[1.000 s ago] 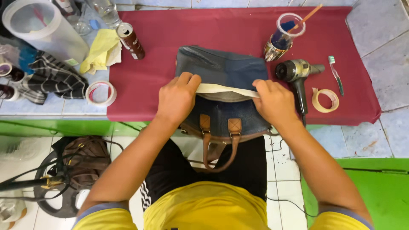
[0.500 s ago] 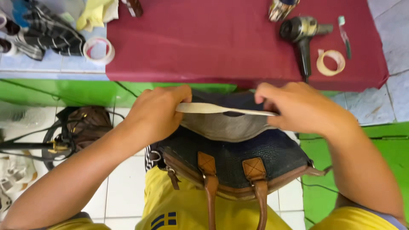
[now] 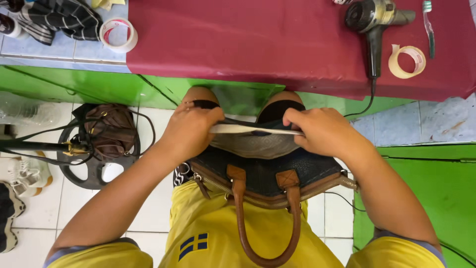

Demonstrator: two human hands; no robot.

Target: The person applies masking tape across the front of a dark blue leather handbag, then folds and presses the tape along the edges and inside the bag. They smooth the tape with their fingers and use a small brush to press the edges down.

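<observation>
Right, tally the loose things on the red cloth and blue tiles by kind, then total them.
Tape rolls: 2, white on the tiles, tan on the red cloth
Hair dryers: 1
Toothbrushes: 1
Dark striped cloths: 1
Total: 5
Things cut off at the frame's edge are left out.

Head cam, one view only, looking steeply down from the wearer's head.

Faces down & fwd: near edge of the red-covered table (image 3: 277, 54) across top of frame, wearer's lap and white tiled floor (image 3: 74, 208) below. Close range; both forearms run in from bottom corners, left hand (image 3: 191, 131) & right hand (image 3: 322, 131) near centre. No 2nd view, so no shared part.
</observation>
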